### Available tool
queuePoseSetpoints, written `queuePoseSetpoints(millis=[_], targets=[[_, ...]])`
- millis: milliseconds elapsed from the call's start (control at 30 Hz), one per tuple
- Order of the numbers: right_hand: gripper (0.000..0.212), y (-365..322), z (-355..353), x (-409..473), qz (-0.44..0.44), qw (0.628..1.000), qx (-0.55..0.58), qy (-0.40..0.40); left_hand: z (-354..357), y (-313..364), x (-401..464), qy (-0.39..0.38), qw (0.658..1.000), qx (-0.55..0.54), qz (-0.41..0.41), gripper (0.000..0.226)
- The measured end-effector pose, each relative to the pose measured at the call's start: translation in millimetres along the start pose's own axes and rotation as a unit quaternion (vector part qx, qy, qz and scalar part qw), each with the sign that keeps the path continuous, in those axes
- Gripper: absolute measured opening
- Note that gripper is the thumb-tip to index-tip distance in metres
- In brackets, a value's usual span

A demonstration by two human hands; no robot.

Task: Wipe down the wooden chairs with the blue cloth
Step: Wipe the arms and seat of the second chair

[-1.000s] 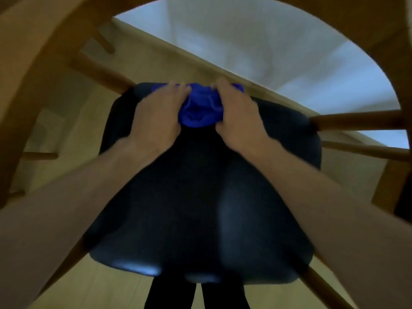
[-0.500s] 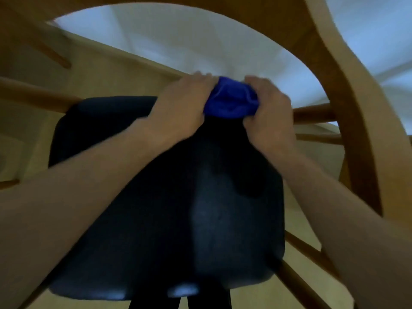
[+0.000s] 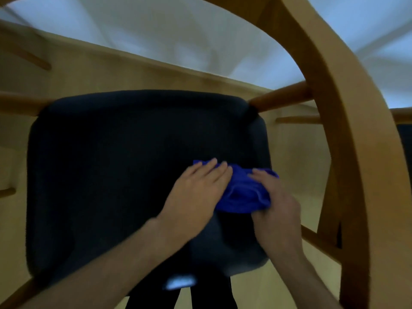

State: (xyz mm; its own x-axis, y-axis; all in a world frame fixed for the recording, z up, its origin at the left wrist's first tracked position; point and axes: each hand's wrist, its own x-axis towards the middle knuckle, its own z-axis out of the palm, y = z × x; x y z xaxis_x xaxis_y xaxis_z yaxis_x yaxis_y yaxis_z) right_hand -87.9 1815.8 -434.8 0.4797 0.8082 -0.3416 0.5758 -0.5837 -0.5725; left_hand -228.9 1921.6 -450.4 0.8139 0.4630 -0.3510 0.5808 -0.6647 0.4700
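A wooden chair with a curved back rail (image 3: 330,121) and a dark padded seat (image 3: 111,175) fills the view from above. The bunched blue cloth (image 3: 243,195) lies on the right part of the seat. My left hand (image 3: 196,197) presses its left side with straight fingers. My right hand (image 3: 276,208) lies over its right side, fingers curled onto the fabric. Both forearms reach in from the bottom edge.
Wooden rungs (image 3: 281,97) stick out from the seat on the right, above the light wooden floor (image 3: 294,166). A second dark seat (image 3: 405,141) shows at the right edge. A white surface (image 3: 156,34) lies beyond the chair. Dark trouser legs (image 3: 178,297) stand below the seat.
Both hands have drawn the cloth from the seat's far edge back toward me and to the right side of the seat. My left hand's fingers have straightened.
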Motion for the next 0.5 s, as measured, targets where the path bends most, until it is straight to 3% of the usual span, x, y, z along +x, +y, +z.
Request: queuePoseSetpoints(millis=[167, 267, 433, 500], targets=[[0.027, -26, -8, 99, -0.024, 0.992, 0.032, 0.118, -47, -24, 93, 0.100, 0.992, 0.051, -0.059, 0.064], [0.020, -28, 3, 120, -0.019, 0.996, 0.017, 0.088, -49, -27, 113, 0.086, 0.991, 0.053, -0.083, 0.055], [0.026, -4, 11, 44, -0.029, 0.995, 0.027, 0.090, -5, 5, 45, 0.074, 0.995, -0.010, -0.070, 0.053], [0.035, 12, 14, -8, 0.018, 0.998, 0.028, 0.062, 15, 29, 6, 0.065, 0.998, -0.008, -0.022, 0.050]])
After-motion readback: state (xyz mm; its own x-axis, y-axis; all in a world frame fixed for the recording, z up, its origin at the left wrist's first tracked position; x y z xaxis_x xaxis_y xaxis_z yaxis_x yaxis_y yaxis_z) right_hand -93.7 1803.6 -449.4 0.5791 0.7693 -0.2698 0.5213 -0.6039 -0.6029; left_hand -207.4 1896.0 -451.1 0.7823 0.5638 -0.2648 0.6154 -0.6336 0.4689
